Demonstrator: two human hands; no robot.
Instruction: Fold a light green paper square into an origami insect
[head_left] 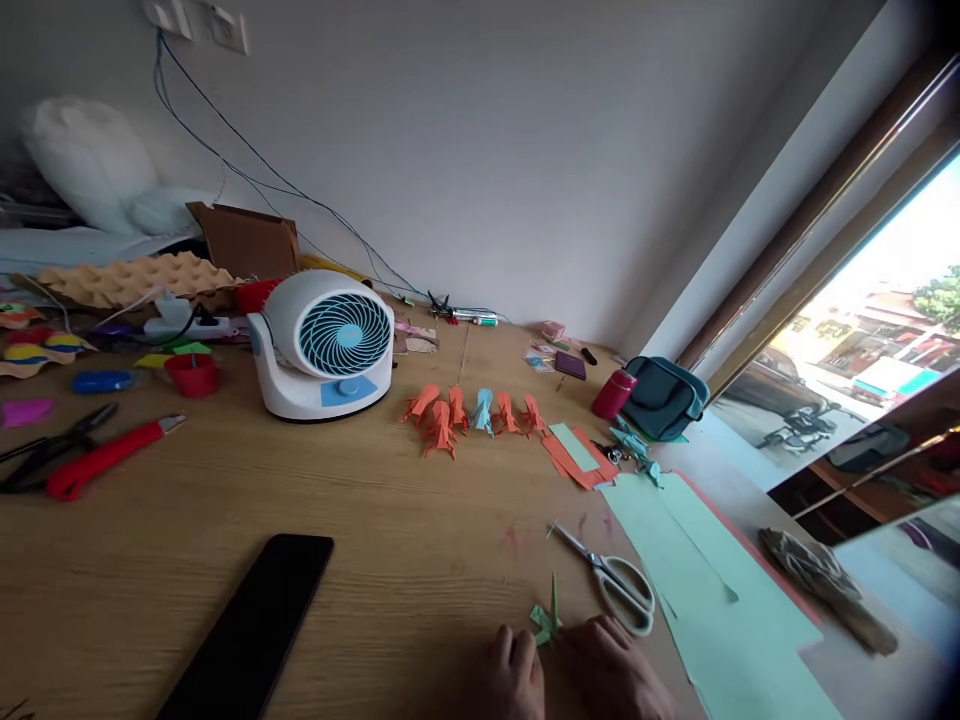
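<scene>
Both my hands sit at the bottom edge of the view on the wooden table [390, 520]. My left hand [514, 678] and my right hand [611, 672] are closed together on a small green folded paper figure [547, 618], whose tip sticks up between them. White-handled scissors [611, 578] lie just beyond my right hand. Large light green paper sheets [712, 590] spread out to the right. A row of several orange folded figures [442, 415], with one blue figure [482, 408] among them, stands farther back at the middle.
A black phone [255, 625] lies at the near left. A white and blue desk fan [330, 345] stands at the back, red-handled pliers [105, 458] and craft scraps to the left. Orange and green paper strips [577, 455], a red cup [613, 393] and a teal pouch [664, 397] sit by the window.
</scene>
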